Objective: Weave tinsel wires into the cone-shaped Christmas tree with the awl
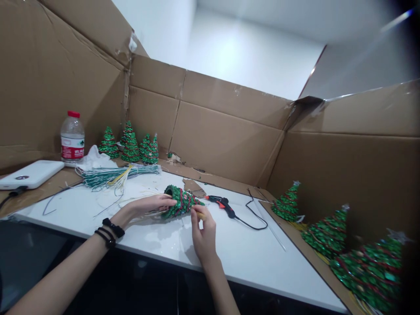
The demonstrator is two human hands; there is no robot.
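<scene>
A small green Christmas tree (182,202) with red garland lies on its side above the white board, its hollow base facing left. My left hand (160,203) is closed around the base edge, with thin pale wires under and beside it. Close to the tree's tip, my right hand (204,227) is closed in a pinch on a small yellowish stick-like piece (201,215). Whether that piece touches the tree I cannot tell. Just right of the tree, a black and orange glue gun (223,204) rests on the board, its nozzle pointing left.
Behind my left hand lies a bundle of green and white wires (111,176). A bottle (72,139), a white power bank (31,174) and several trees (130,148) stand back left. More trees (324,232) line the right edge. Cardboard walls (226,127) surround the white board (256,262).
</scene>
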